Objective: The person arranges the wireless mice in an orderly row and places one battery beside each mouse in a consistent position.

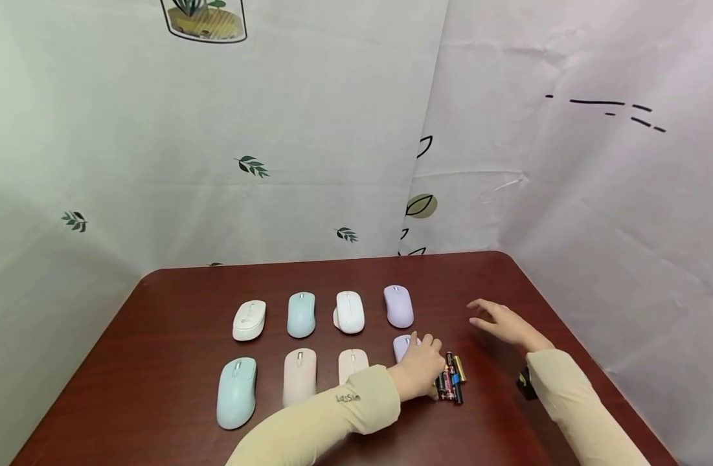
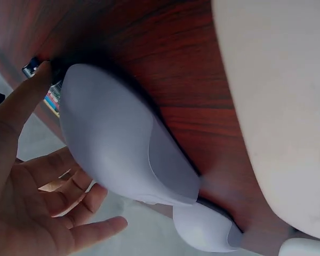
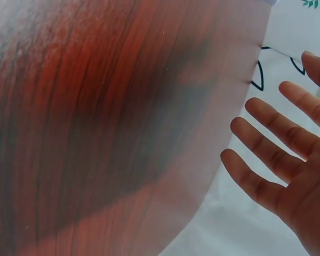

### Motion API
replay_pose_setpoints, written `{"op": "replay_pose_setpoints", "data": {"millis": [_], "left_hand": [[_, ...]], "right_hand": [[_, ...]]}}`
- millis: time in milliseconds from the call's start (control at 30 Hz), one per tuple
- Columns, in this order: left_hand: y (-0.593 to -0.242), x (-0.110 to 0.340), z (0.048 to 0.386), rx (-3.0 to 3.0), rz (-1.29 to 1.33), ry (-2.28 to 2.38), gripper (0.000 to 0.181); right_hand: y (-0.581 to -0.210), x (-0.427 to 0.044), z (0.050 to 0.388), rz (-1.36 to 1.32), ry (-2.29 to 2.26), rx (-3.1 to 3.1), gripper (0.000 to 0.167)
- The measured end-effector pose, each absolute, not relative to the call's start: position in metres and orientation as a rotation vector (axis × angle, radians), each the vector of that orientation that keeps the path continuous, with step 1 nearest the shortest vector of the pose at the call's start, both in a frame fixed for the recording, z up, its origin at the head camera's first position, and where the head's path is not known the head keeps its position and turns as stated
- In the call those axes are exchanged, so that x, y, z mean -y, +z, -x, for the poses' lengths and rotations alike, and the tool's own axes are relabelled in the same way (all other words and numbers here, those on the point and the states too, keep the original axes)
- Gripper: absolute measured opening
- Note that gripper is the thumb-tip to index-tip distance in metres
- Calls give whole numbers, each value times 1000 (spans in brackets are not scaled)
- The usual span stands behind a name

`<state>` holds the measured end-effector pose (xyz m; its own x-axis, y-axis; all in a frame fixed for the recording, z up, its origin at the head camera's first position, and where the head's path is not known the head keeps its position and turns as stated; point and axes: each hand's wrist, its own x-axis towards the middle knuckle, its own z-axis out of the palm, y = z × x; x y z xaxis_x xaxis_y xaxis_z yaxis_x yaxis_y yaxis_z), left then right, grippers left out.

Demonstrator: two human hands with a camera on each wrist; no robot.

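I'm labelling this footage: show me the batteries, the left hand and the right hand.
Batteries (image 1: pixel 454 379): head view, on the side of one in the bunch.
Left hand (image 1: pixel 417 370): head view, on its back.
Right hand (image 1: pixel 508 325): head view, on its back.

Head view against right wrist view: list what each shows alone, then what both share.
Only the head view shows the left hand, the batteries and the two blue mice. Only the right wrist view shows the palm side of the right hand. Both show the right hand itself, the dark red table and the printed cloth.
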<state>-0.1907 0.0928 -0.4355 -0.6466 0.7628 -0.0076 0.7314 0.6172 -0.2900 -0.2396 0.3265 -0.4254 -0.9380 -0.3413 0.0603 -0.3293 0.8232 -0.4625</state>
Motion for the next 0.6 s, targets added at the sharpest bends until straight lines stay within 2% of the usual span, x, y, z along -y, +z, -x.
{"op": "replay_pose_setpoints", "data": {"millis": [200,433,600], "left_hand": [[-439,-95,187,2707,1220,487,40],[-436,-94,187,2666,1228,492,35],[-431,-91,188,2632,1257,461,37]], "right_hand": [[-426,-319,242,567,-762,-2950,39],[-426,-313,241,561,-764,-2943,39],[-426,-310,242,589,-752,-2940,39]]}}
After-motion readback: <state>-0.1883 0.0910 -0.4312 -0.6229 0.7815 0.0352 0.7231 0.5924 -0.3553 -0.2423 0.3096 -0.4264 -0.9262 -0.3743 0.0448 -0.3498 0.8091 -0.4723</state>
